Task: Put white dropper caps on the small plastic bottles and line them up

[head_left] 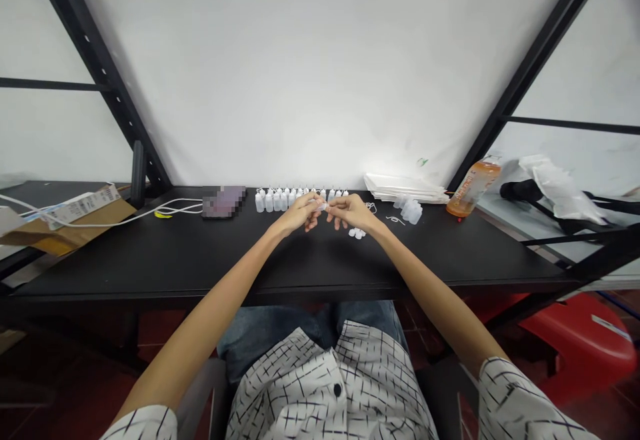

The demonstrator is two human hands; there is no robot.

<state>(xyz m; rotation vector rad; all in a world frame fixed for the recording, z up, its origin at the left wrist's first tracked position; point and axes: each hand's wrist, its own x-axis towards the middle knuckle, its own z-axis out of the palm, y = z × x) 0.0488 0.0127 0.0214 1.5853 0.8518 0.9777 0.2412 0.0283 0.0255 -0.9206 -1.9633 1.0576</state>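
Above the black table point(200, 253), my left hand point(301, 212) and my right hand point(351, 213) meet at a small whitish translucent piece point(323, 207). The fingers of both hands are pinched on it; its exact shape is too small to tell. Behind my hands stands a row of small white bottles point(270, 201), partly hidden by my fingers. Small white caps point(357, 233) lie just below my right hand. To the right are several translucent bottles point(412, 211) and thin white string point(395, 220).
A stack of white sheets point(405, 188) lies at the back right, beside a leaning orange drink bottle point(473, 185). At the left are a blurred purple item point(223, 202), white cables point(150, 212) and an open cardboard box point(75, 227). A red stool point(580, 347) stands lower right.
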